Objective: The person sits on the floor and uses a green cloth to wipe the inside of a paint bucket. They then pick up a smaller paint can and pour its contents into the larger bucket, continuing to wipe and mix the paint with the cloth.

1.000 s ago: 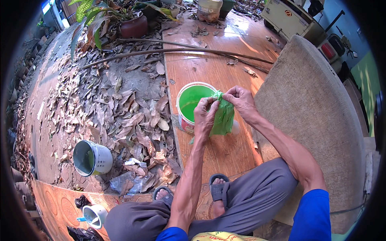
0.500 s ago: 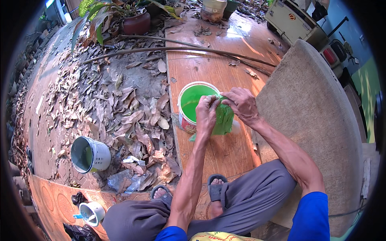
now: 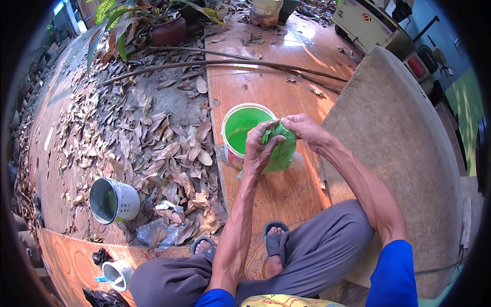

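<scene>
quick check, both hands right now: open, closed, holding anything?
Left hand: closed on the green plastic bag, beside the green bucket.
Right hand: closed, pinching the top of the same bag.

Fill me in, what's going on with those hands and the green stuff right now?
A seated person holds a green plastic bag in both hands just beside a bucket with a green inside. The left hand grips the bag's side, while the right hand pinches its top. The bucket stands on a wooden board, next to ground strewn with dry leaves. A white pot lies on its side among the leaves, away from the hands.
</scene>
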`<act>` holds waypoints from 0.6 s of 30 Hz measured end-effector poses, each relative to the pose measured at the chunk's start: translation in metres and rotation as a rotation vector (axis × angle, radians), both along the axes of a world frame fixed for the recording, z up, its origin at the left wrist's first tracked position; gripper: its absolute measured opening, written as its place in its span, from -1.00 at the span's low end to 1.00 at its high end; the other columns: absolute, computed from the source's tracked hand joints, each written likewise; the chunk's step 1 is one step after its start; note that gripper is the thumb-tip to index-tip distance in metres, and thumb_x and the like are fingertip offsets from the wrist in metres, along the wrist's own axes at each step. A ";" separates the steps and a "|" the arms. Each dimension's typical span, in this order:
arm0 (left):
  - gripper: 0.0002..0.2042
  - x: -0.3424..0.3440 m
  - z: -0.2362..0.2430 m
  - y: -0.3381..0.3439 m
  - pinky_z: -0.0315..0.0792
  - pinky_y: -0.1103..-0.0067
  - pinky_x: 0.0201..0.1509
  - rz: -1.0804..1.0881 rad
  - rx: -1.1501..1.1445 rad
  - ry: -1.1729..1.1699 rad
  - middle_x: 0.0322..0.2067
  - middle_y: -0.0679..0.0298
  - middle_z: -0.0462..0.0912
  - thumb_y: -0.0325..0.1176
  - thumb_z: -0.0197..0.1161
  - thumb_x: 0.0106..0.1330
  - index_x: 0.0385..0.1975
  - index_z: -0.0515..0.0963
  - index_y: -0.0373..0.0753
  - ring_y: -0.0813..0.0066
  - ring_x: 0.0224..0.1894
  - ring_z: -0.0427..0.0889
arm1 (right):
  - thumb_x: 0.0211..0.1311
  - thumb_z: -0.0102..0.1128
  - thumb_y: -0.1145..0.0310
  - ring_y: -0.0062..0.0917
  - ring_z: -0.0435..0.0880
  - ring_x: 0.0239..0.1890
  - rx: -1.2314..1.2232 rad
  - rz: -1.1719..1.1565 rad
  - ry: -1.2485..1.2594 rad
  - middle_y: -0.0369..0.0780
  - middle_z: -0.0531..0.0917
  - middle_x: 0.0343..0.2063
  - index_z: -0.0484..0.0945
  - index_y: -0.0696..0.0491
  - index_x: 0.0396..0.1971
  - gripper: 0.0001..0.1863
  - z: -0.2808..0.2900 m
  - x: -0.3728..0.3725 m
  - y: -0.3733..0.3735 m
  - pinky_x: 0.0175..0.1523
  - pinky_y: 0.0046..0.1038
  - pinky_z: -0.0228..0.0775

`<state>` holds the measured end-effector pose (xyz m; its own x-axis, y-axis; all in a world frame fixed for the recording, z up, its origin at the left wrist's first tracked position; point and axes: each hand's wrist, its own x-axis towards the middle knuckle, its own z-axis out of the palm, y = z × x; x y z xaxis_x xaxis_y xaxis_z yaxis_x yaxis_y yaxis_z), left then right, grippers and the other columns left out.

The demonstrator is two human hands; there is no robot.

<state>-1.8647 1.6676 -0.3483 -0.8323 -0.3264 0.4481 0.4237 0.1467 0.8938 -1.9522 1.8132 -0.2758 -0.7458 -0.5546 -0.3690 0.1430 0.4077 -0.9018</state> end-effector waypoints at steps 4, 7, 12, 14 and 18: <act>-0.68 0.000 0.001 -0.003 0.34 0.37 0.07 0.142 -0.323 0.109 -0.31 0.24 0.66 -0.40 0.43 0.08 -0.12 0.64 -0.18 0.27 -0.17 0.60 | 0.42 0.11 0.12 -0.71 0.50 -0.36 0.044 -0.034 -0.119 -0.35 0.63 -0.42 0.62 0.15 -0.25 -0.65 0.003 -0.004 0.004 -0.24 -0.54 0.36; -0.73 0.000 -0.003 -0.006 0.32 0.37 0.02 0.189 -0.432 0.123 -0.34 0.25 0.65 -0.37 0.44 0.08 -0.19 0.66 -0.18 0.25 -0.22 0.59 | 0.40 0.12 0.10 -0.63 0.55 -0.33 0.139 0.070 0.283 -0.30 0.63 -0.42 0.62 0.16 -0.25 -0.63 0.007 0.003 0.003 -0.24 -0.50 0.37; -0.81 0.002 -0.006 -0.003 0.36 0.39 -0.04 0.194 -0.321 -0.050 -0.37 0.22 0.63 -0.37 0.43 0.12 -0.28 0.67 -0.24 0.27 -0.23 0.58 | 0.24 0.28 0.23 -0.44 0.59 -0.29 0.320 0.245 0.767 -0.23 0.58 -0.41 0.63 0.13 -0.24 -0.74 0.022 0.012 0.003 -0.17 -0.39 0.41; -0.78 -0.001 -0.003 -0.004 0.42 0.42 -0.07 0.096 -0.181 -0.143 -0.37 0.21 0.64 -0.41 0.43 0.13 -0.23 0.68 -0.30 0.33 -0.19 0.59 | 0.19 0.31 0.32 -0.39 0.59 -0.29 0.340 0.308 0.932 -0.21 0.56 -0.39 0.64 0.12 -0.25 -0.79 0.020 0.012 0.008 -0.14 -0.36 0.43; -0.70 0.003 0.010 -0.013 0.49 0.45 -0.15 0.084 -0.458 -0.066 -0.34 0.20 0.65 -0.43 0.46 0.10 -0.15 0.66 -0.32 0.37 -0.25 0.63 | 0.18 0.29 0.45 -0.40 0.59 -0.28 0.353 0.355 0.934 -0.24 0.55 -0.36 0.65 0.11 -0.28 -0.87 0.022 0.006 0.013 -0.14 -0.37 0.43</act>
<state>-1.8619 1.6542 -0.3386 -0.8430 -0.1742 0.5090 0.3383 0.5638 0.7534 -1.9458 1.8260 -0.2541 -0.6329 -0.7697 0.0839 -0.7245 0.5506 -0.4146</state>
